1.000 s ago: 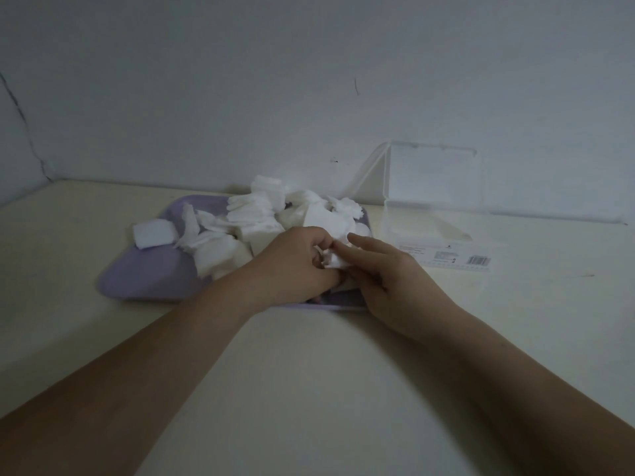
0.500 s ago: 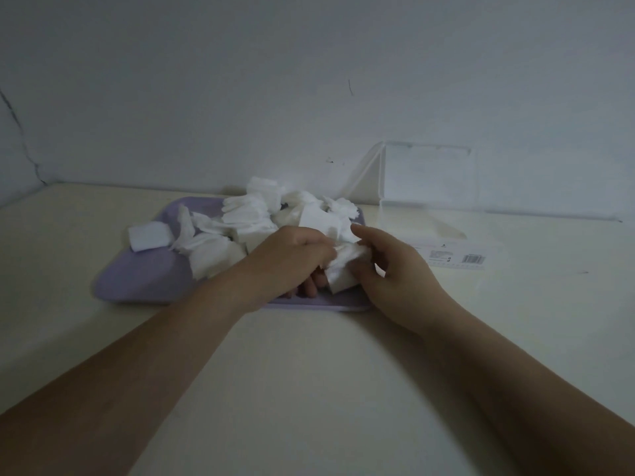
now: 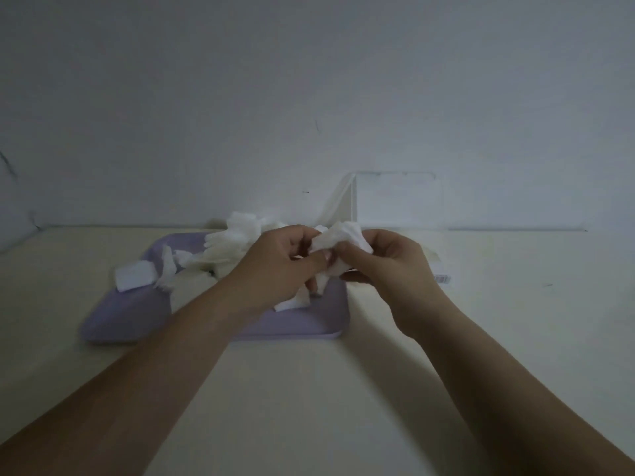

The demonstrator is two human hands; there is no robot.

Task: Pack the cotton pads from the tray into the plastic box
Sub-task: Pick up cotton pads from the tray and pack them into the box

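A lilac tray (image 3: 127, 317) lies on the table with a heap of white cotton pads (image 3: 226, 242) on its far half and one pad (image 3: 134, 276) over its left rim. Above the tray's right side, my left hand (image 3: 278, 266) and my right hand (image 3: 395, 266) both grip a bunch of cotton pads (image 3: 340, 238), lifted off the tray. A few pads (image 3: 292, 302) lie under my left hand. The clear plastic box (image 3: 398, 204) stands behind my right hand with its lid raised against the wall; its lower part is hidden by that hand.
The cream table (image 3: 316, 389) runs to a grey wall (image 3: 309, 97) just behind the tray and box. A barcode label (image 3: 442, 279) on the box shows to the right of my right hand.
Both hands have lifted from the tray surface, carrying a bunch of pads upward and slightly to the right, toward the box. The view has tilted, so the tray sits lower in frame.
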